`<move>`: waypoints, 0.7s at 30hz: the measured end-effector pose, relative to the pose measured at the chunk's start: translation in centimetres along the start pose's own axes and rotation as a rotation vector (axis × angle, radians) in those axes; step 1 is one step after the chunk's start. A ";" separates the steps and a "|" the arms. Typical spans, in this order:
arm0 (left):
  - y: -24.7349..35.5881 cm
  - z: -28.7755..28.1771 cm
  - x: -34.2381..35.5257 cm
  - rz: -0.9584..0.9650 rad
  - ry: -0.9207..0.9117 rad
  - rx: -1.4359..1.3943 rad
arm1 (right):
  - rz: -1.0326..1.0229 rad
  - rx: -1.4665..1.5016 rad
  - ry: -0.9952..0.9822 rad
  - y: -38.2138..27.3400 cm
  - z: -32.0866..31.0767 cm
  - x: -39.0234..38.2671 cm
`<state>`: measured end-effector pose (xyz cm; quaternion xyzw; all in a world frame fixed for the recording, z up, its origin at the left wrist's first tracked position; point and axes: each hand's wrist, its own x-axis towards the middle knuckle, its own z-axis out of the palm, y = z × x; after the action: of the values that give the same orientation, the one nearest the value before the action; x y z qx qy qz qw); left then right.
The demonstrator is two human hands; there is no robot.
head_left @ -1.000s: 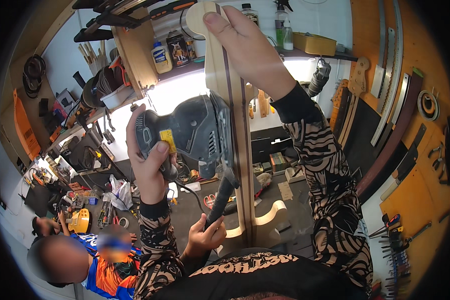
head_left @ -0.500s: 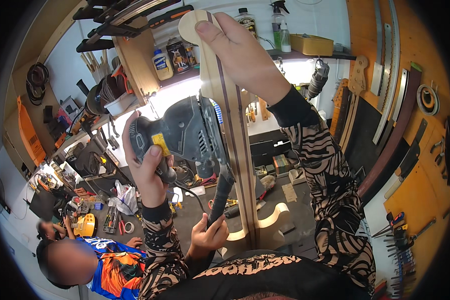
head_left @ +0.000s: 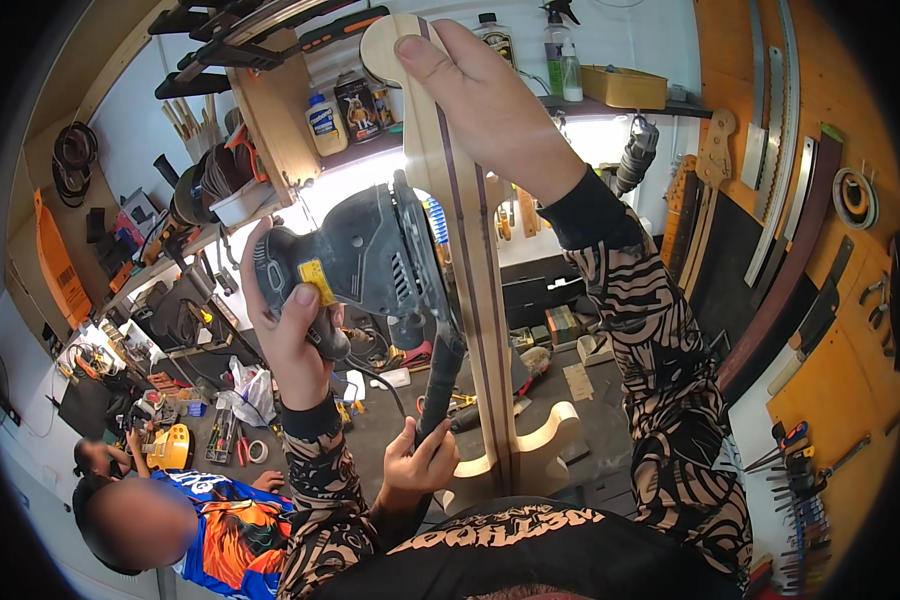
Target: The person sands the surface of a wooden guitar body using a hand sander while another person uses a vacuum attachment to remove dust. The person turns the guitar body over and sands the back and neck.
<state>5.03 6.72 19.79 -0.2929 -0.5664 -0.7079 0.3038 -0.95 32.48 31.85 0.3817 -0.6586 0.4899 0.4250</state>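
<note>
My left hand (head_left: 295, 310) is closed round the body of a dark grey electric sander (head_left: 355, 260) with a yellow label. Its pad faces a pale wooden guitar neck (head_left: 470, 290) with dark lengthwise stripes, standing upright in front of me. A gap shows between the pad's upper part and the wood; lower down I cannot tell whether they touch. My right hand (head_left: 500, 110) grips the neck's rounded top end, thumb on the near face. Below the sander, another person's hand (head_left: 420, 460) holds the black hose (head_left: 442, 385). The neck's curved, horned lower end (head_left: 550, 430) is close to my chest.
A person in a blue and orange shirt (head_left: 235, 530) is at the lower left. Behind the neck, a dark workbench (head_left: 370, 450) carries tools and scraps. Bottles (head_left: 325, 125) stand on the shelf; rulers and saws (head_left: 780, 200) hang on the right wall.
The sander's pad has shifted slightly left, widening its gap from the wood. The neck's top end has risen a little with my right hand. The hose hand has hardly moved.
</note>
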 end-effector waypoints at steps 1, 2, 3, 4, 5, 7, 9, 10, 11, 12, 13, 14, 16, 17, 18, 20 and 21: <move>0.1 0.2 0.0 0.001 0.011 0.005 | 0.007 0.000 0.001 0.0 0.0 0.0; 0.2 0.5 -0.1 0.002 0.022 0.009 | 0.008 -0.001 0.002 -0.1 0.0 -0.1; 0.3 0.5 -0.1 0.002 0.023 0.012 | 0.011 -0.001 0.003 -0.2 0.1 -0.1; 0.4 0.6 -0.1 0.003 0.029 0.010 | 0.013 -0.001 0.005 -0.3 0.2 -0.1; 0.5 0.6 -0.1 0.005 0.034 0.007 | 0.014 0.002 0.006 -0.1 0.4 -0.1; 0.3 0.5 -0.1 0.006 0.023 0.016 | 0.005 0.028 0.017 0.1 0.6 0.0; 0.0 0.4 0.0 0.006 0.013 0.025 | -0.014 0.031 0.020 0.1 0.7 0.1; -0.2 0.2 0.0 -0.009 0.001 0.015 | -0.034 0.034 0.024 0.1 0.7 0.1; -0.3 0.1 0.0 -0.022 -0.011 0.007 | -0.033 0.034 0.025 0.1 0.7 0.2; -0.3 0.2 0.0 -0.024 -0.011 0.007 | -0.037 0.046 0.020 0.2 0.7 0.2; -0.2 0.4 0.0 -0.013 -0.016 0.015 | -0.041 0.059 0.015 0.3 0.7 0.2; 0.0 0.4 0.0 -0.002 -0.022 0.024 | -0.040 0.062 0.017 0.4 0.6 0.3; 0.1 0.0 -0.1 -0.017 -0.031 0.050 | -0.037 0.051 0.009 0.5 0.7 0.4; 0.3 -0.2 -0.1 -0.030 -0.042 0.076 | -0.036 0.055 0.008 0.5 0.6 0.4; 0.5 -0.2 -0.1 -0.031 -0.040 0.081 | -0.029 0.064 -0.006 0.4 0.5 0.5; 0.7 -0.2 -0.1 -0.016 -0.037 0.136 | -0.018 0.066 -0.035 0.3 0.3 0.5; 0.6 0.1 -0.2 -0.024 -0.023 0.108 | -0.028 0.027 -0.043 0.2 -0.2 0.5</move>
<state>5.62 6.71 20.01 -0.2774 -0.6106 -0.6764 0.3044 -1.22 32.62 32.26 0.4067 -0.6555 0.4845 0.4125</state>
